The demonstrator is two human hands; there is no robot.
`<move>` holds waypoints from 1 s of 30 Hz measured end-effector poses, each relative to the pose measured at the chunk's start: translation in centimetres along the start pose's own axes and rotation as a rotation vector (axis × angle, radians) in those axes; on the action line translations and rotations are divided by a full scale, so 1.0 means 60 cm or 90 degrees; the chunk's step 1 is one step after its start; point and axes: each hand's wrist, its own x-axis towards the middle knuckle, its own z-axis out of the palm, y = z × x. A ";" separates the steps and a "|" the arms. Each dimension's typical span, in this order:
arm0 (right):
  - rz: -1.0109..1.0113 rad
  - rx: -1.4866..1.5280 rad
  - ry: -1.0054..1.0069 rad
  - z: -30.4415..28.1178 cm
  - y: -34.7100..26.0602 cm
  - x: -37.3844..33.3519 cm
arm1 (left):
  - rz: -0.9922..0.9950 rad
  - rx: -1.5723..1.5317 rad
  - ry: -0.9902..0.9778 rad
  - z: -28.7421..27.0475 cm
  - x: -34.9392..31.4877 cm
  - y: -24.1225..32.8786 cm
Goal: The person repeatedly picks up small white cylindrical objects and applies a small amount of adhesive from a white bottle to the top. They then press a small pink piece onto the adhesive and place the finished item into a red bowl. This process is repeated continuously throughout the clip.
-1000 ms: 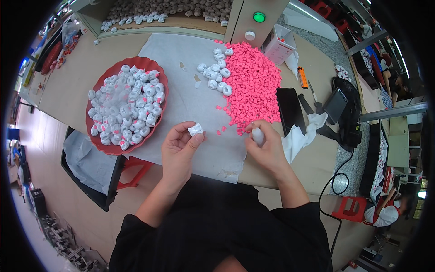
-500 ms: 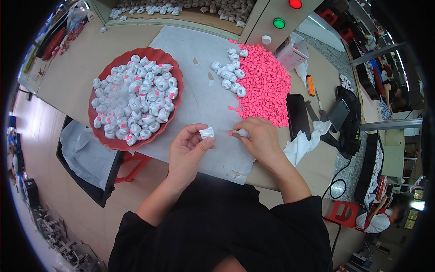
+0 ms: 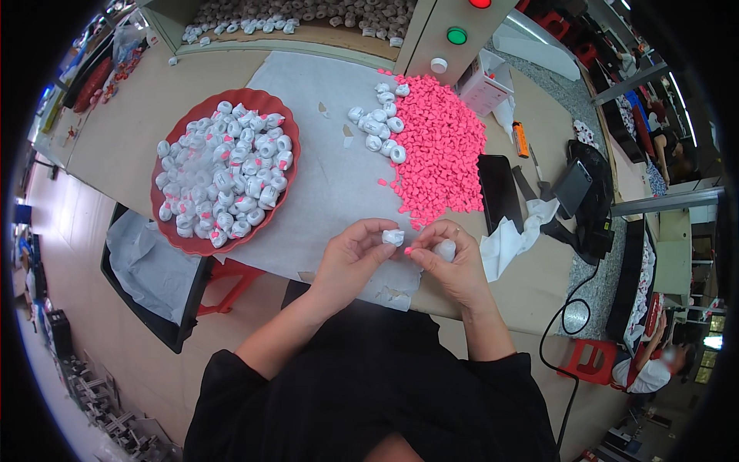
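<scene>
A: What's different over the last second?

B: The gap between the hands. The left hand (image 3: 352, 260) and right hand (image 3: 462, 276) are now almost together; a second ago they were well apart, the right beside the heap of pink pieces (image 3: 440, 146).

A: What is each one clamped on?

B: The left has a white piece (image 3: 393, 237) pinched between thumb and fingers. The right grips a pink piece (image 3: 409, 251) at its thumb and fingertips, and also keeps a pale, rounded object (image 3: 445, 249) against its palm, perhaps a small bottle.

A: Are the two pieces touching?

B: I can't tell. They sit just beside each other, above the near part of the pale sheet (image 3: 323, 185) on the desk (image 3: 115, 123).

A: So what does that mean for the work?

B: My reading is that fetching the pink piece is done and the step in hand is lining it up with the white one. Nothing shows them joined.

A: And the others?

B: A small group of loose white pieces (image 3: 376, 123) lies along the heap's left edge. The red scalloped bowl (image 3: 254, 96) on the left is full of similar white ones, with pink showing among them.
</scene>
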 end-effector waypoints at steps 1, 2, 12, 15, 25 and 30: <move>0.024 0.041 -0.006 -0.001 0.004 -0.002 | -0.002 0.020 -0.019 -0.001 0.000 -0.002; 0.049 0.082 -0.010 -0.004 0.007 -0.004 | -0.004 0.039 -0.040 0.000 0.000 -0.003; 0.063 0.015 -0.007 -0.011 0.020 -0.007 | 0.003 0.140 -0.062 0.005 -0.007 -0.005; 0.062 0.011 0.010 -0.005 0.019 -0.010 | 0.010 0.159 -0.059 0.003 -0.007 -0.007; 0.064 -0.079 0.058 0.005 0.013 -0.013 | -0.005 0.153 -0.027 0.001 -0.009 -0.010; 0.026 -0.114 0.062 0.014 0.013 -0.009 | -0.026 0.092 -0.003 -0.001 -0.006 -0.012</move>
